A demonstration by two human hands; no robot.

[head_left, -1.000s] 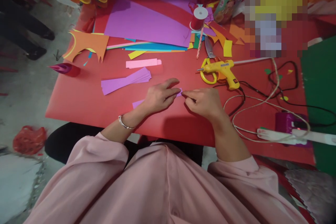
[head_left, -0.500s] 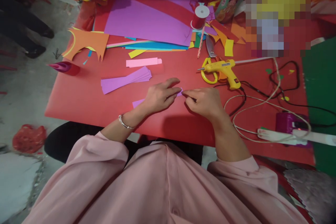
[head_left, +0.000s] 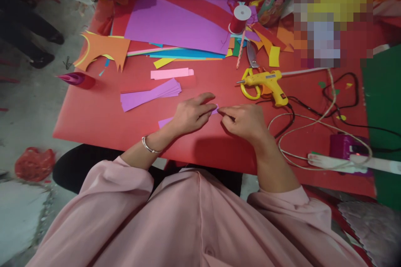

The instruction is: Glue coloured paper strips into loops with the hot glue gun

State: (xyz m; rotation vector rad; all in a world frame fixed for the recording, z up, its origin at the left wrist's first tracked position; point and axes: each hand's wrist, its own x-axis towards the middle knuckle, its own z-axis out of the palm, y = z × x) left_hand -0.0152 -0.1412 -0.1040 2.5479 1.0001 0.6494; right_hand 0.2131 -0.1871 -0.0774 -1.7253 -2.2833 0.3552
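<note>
A purple paper strip (head_left: 165,122) lies on the red table (head_left: 103,121) under my left hand (head_left: 191,114), which presses it down with fingers stretched over it. Only the strip's two ends show. My right hand (head_left: 242,120) pinches the strip's right end beside the left fingertips. A stack of purple strips (head_left: 150,94) lies just beyond my left hand, and a pink strip (head_left: 171,73) sits further back.
A yellow glue gun (head_left: 266,83) rests on yellow-handled scissors (head_left: 251,71) at the right, with cables (head_left: 313,125) looping toward a power strip (head_left: 341,162). Purple sheets (head_left: 178,25), a red ribbon spool (head_left: 239,18) and an orange cut-out (head_left: 103,50) lie at the back.
</note>
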